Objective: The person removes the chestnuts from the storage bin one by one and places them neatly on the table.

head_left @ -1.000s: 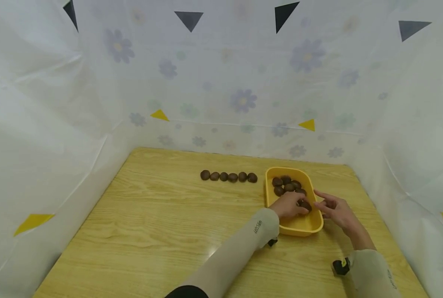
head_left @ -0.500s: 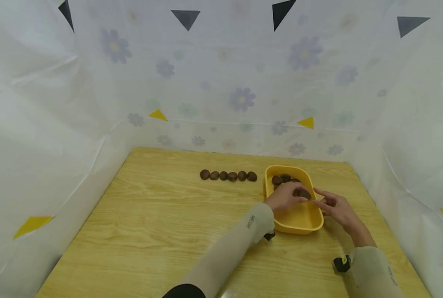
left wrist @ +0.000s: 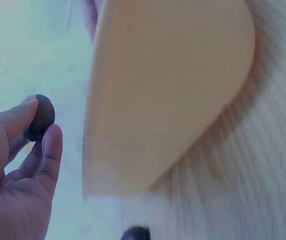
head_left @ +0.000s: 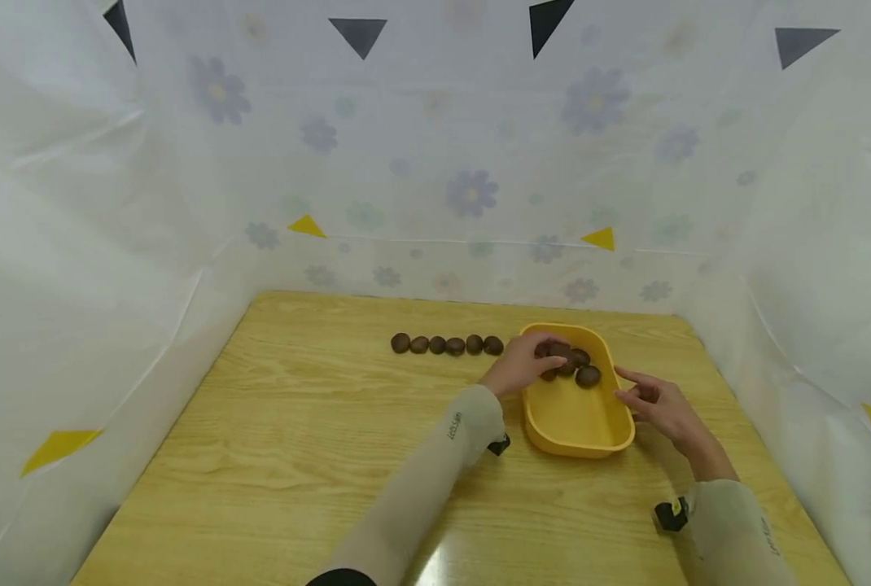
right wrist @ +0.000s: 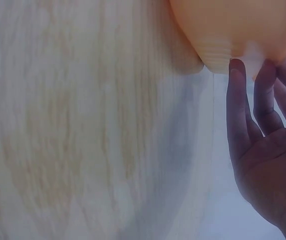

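Observation:
My left hand point(head_left: 519, 366) pinches a dark brown chestnut point(left wrist: 44, 117) between thumb and fingertips. In the head view it reaches over the left rim of a yellow plastic tray point(head_left: 578, 423); the left wrist view has the held chestnut above the level of the tray's rim. Several more chestnuts point(head_left: 588, 377) lie at the far end of the tray, partly hidden by the hand. My right hand point(head_left: 663, 411) is at the tray's right side. There its extended, slightly bent fingers point(right wrist: 236, 95) touch the outer wall.
Left of the tray, several chestnuts point(head_left: 438, 345) form a straight row on the wooden table point(head_left: 296, 439). White sheeting with flower prints point(head_left: 472, 195) closes off the back and both sides. Dark wrist cameras point(head_left: 671, 514) sit under the sleeves.
With the chestnut in its fingers, my left hand has moved from the tray's middle leftward and away from me, over the left rim. The right hand has stayed at the tray's side.

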`<state>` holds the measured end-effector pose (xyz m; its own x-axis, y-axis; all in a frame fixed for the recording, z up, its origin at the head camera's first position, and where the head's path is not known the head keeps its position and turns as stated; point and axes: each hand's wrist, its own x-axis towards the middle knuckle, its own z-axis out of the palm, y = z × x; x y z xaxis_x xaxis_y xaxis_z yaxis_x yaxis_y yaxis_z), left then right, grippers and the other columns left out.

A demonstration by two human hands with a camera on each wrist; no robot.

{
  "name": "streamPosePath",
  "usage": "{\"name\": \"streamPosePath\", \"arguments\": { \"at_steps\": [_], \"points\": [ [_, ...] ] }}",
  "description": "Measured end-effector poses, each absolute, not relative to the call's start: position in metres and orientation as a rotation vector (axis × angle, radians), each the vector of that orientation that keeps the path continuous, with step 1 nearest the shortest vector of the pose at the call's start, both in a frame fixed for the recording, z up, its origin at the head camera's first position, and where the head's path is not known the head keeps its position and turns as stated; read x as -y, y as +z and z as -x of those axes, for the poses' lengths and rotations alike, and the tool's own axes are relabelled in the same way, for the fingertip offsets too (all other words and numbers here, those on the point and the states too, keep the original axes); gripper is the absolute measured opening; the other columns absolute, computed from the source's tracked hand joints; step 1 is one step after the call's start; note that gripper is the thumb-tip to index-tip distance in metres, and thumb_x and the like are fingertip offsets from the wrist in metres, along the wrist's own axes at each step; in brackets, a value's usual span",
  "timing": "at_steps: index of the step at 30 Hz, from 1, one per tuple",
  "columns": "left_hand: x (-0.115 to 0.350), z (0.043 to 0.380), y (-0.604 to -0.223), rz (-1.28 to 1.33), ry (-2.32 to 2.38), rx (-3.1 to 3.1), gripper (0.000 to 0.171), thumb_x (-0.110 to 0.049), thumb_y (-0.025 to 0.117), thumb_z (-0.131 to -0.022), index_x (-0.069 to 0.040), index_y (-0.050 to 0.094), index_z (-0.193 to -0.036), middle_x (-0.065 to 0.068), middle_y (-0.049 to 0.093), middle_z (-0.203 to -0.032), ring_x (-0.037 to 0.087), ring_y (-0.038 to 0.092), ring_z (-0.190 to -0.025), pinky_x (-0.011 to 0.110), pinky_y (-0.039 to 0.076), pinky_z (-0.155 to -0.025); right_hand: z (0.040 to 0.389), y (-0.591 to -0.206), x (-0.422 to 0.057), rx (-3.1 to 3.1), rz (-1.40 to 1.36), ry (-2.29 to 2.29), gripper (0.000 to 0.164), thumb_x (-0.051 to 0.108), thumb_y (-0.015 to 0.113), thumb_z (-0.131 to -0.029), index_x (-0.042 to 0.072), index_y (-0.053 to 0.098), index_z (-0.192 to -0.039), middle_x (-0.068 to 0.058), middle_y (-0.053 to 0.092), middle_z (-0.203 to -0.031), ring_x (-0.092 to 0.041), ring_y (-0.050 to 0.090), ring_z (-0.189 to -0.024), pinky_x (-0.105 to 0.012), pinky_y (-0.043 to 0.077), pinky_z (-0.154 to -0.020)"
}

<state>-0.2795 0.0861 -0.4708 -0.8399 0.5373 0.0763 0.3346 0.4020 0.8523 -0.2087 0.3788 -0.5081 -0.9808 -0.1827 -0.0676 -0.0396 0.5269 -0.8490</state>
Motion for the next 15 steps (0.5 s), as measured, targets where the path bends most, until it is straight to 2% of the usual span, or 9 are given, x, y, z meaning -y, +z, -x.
{"name": "streamPosePath", "arguments": {
  "at_steps": [7, 11, 15],
  "points": [
    [-0.055, 0.289, -0.48, -0.647, 1.485, -2.485, 0.041, -0.035, 0.062, -0.105, -0.023, 0.061, -0.144, -0.002, 0.06, -0.143, 0.014, 0.063, -0.112, 0.03, 0.057, -0.089, 0.207, -0.51, -0.38, -2.615, 0.197, -1.441, 0.064, 0.03, 0.06, -0.107, 0.004, 0.035, -0.161, -0.014, 0.068, -0.102, -0.008, 0.067, -0.089, -0.027, 0.062, -0.077],
    [-0.043, 0.295, -0.49, -0.597, 1.502, -2.535, 0.04, -0.033, 0.063, -0.105, -0.024, 0.061, -0.144, -0.001, 0.061, -0.138, 0.013, 0.062, -0.107, 0.031, 0.056, -0.087, 0.205, -0.511, -0.38, -2.615, 0.198, -1.439, 0.065, 0.031, 0.06, -0.107, 0.003, 0.035, -0.161, -0.013, 0.068, -0.101, -0.009, 0.068, -0.089, -0.027, 0.062, -0.078],
    [-0.033, 0.3, -0.499, -0.581, 1.478, -2.601, 0.039, -0.029, 0.063, -0.105, -0.02, 0.061, -0.143, 0.003, 0.063, -0.131, 0.015, 0.061, -0.106, 0.034, 0.054, -0.089, 0.205, -0.511, -0.379, -2.619, 0.178, -1.439, 0.065, 0.032, 0.061, -0.107, 0.005, 0.035, -0.161, -0.013, 0.068, -0.102, -0.009, 0.067, -0.09, -0.026, 0.061, -0.078]
  ]
}}
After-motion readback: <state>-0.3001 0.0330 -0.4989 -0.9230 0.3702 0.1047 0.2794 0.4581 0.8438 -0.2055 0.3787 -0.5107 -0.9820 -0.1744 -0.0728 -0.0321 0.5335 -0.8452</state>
